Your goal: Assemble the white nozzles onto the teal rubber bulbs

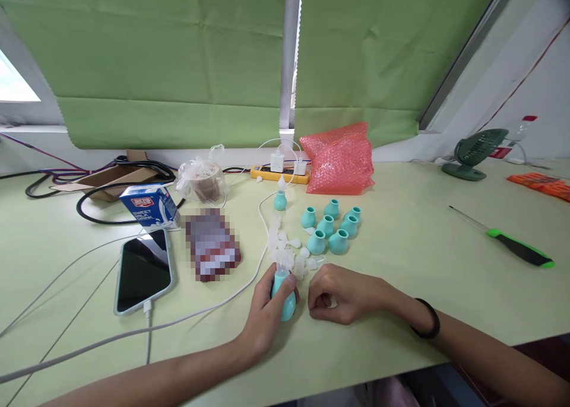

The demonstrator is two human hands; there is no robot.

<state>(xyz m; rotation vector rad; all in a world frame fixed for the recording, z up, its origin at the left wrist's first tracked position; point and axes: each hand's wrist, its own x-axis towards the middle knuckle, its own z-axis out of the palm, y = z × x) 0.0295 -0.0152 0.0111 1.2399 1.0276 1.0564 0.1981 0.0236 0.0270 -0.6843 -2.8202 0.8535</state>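
My left hand (266, 303) is wrapped round a teal squeeze bulb (288, 307), held upright with a clear plastic piece at its top. My right hand (345, 294) rests on the table just right of it, fingers curled in, and nothing shows in them. Beyond the hands lies a loose cluster of clear and white plastic pieces (300, 266). Several open-necked teal bulbs (338, 242) stand in a group behind my right hand. Farther back, one teal bulb (280, 202) stands upright with a white tip on it.
On the left are a phone (145, 270) on a white cable, a blurred reddish packet (212, 244) and a milk carton (151, 205). A yellow power strip (262, 173) and pink bubble-wrap bag (341, 164) sit at the back. A screwdriver (519, 248) and green fan (478, 149) are right.
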